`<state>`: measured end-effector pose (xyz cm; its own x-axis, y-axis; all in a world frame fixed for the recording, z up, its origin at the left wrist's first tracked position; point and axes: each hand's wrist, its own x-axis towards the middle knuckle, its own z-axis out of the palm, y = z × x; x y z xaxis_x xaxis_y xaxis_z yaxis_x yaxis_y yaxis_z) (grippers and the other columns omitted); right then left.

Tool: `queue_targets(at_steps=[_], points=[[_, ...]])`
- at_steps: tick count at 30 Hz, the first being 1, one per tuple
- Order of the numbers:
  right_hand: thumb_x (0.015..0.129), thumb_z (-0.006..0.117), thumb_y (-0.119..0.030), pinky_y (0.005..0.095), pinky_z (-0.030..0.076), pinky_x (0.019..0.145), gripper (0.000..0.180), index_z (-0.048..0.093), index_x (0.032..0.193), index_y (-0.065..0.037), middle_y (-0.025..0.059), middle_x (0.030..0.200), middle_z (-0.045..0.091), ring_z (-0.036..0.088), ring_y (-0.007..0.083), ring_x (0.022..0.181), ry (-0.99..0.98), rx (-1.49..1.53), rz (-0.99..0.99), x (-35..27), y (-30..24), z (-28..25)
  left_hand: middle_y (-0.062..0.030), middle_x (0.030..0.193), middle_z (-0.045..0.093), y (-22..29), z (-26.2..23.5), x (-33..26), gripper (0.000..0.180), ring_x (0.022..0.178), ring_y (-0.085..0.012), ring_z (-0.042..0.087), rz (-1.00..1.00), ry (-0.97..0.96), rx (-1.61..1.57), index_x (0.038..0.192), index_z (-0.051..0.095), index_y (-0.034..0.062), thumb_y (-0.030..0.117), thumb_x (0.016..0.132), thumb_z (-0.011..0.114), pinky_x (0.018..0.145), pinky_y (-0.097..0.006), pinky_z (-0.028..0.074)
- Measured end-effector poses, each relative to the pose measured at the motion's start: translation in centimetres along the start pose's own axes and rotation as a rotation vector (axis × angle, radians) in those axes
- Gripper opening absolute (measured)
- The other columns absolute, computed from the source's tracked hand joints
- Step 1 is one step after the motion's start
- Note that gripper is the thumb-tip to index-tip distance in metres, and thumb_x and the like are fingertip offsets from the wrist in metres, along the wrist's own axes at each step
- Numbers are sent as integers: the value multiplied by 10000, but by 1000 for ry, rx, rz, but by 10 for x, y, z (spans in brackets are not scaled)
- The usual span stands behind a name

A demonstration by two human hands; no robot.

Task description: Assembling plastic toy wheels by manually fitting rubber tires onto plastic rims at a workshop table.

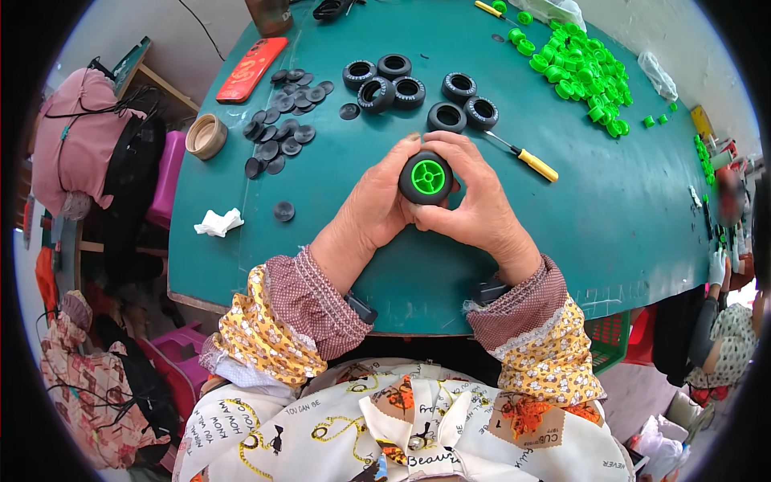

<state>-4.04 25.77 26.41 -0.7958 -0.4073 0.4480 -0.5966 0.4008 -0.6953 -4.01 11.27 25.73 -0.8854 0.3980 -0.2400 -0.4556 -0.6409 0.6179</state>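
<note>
Between my two hands, above the near middle of the green table, is a small toy wheel (pixel 426 177), a black tyre with a green spoked hub facing up. My left hand (pixel 384 191) closes on its left side, and my right hand (pixel 479 191) grips it from the right, thumb at the lower edge. Just beyond lie loose black tyres (pixel 446 117) in two groups. A screwdriver (pixel 536 164) with a yellow handle rests to the right of them. Black rubber discs (pixel 291 146) are scattered to the left, one disc (pixel 283 211) apart from the others.
A heap of green hubs (pixel 580 72) covers the far right of the green table (pixel 618 233). At the left are a red phone-like case (pixel 252 71), a round tan container (pixel 206 136) and crumpled white tissue (pixel 218 223). Other people sit at both sides.
</note>
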Motion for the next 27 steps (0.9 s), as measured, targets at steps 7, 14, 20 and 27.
queue_targets(at_steps=[7, 14, 20, 27], points=[[585, 731, -177, 349, 421, 847, 556, 501, 1070, -34, 142, 1072, 510, 511, 280, 1000, 9, 135, 141, 4, 1, 10, -83, 913, 566, 2, 5, 1, 256, 810, -162, 593, 31, 150, -25, 986, 493, 36, 271, 886, 472, 667, -291, 528], [609, 737, -170, 300, 465, 754, 528, 498, 1060, -39, 97, 970, 554, 573, 201, 881, 26, 264, 209, 1, -10, 9, -83, 910, 568, -1, 2, 0, 343, 793, -166, 592, 76, 127, 44, 995, 498, 14, 337, 892, 452, 668, -280, 517], [820, 501, -400, 346, 447, 769, 462, 518, 1077, -17, 115, 1025, 578, 559, 228, 936, 360, 1479, 457, -15, 7, -14, -132, 744, 608, 1, -11, 5, 459, 592, -173, 584, -57, -121, 160, 937, 536, -25, 406, 909, 379, 531, -242, 456], [850, 263, -517, 404, 465, 693, 634, 526, 1015, 36, 171, 813, 590, 574, 291, 759, 374, 1616, 484, -66, -18, -43, -91, 723, 609, 2, -5, -1, 347, 565, -131, 569, 67, -121, 539, 940, 553, 2, 334, 883, 468, 548, -217, 465]])
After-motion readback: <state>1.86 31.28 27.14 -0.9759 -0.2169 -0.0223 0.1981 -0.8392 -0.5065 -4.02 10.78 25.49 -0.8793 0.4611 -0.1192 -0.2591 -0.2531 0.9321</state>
